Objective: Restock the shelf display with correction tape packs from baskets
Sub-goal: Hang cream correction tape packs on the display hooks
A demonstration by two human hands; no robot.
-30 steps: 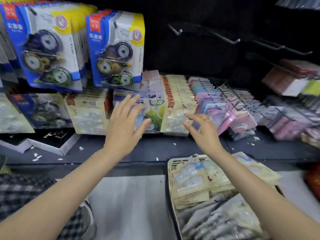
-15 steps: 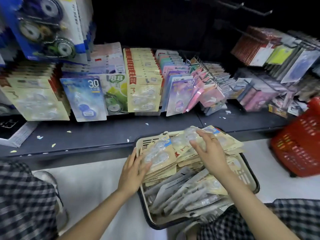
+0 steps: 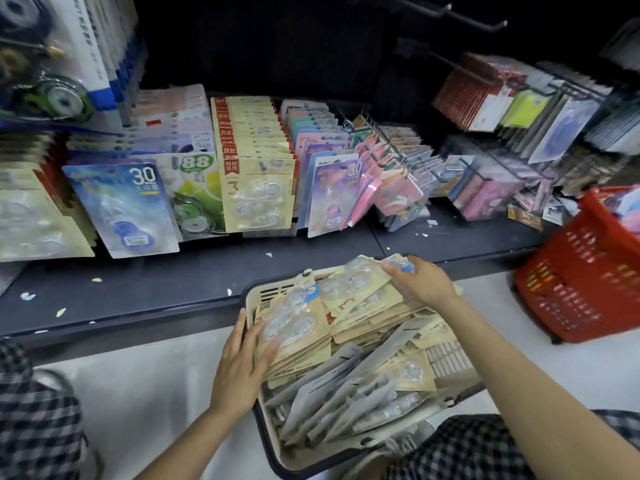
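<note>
The beige correction tape packs (image 3: 298, 327) lie heaped in the cream basket (image 3: 450, 358) on the floor, just in front of the dark shelf (image 3: 138, 289). Inside the basket, at its far end, two loose stacks of kraft-card packs w/ clear blisters; at its near end, grey packs (image 3: 346, 393) lying slantwise.

Left hand (image 3: 242, 362) is at the basket's left rim, fingers straight & spread, thumb laid on top of the left stack, fingers along its edge; looks like a flat hold, not a fist. Right hand (image 3: 420, 284) is at the basket's far right corner, fingers curled over the top pack (image 3: 360, 282) of the right stack, thumb side hidden, so can't tell how firm the grip is.

Beyond the basket, on the shelf, rows of hanging packs: same beige type (image 3: 258, 195) straight behind it, blue "30" pack (image 3: 128, 209) to the left, pink ones (image 3: 398, 192) to the right. Red basket (image 3: 581, 278) sits on the floor right of the cream one, well apart. Checked fabric near both bottom corners.
</note>
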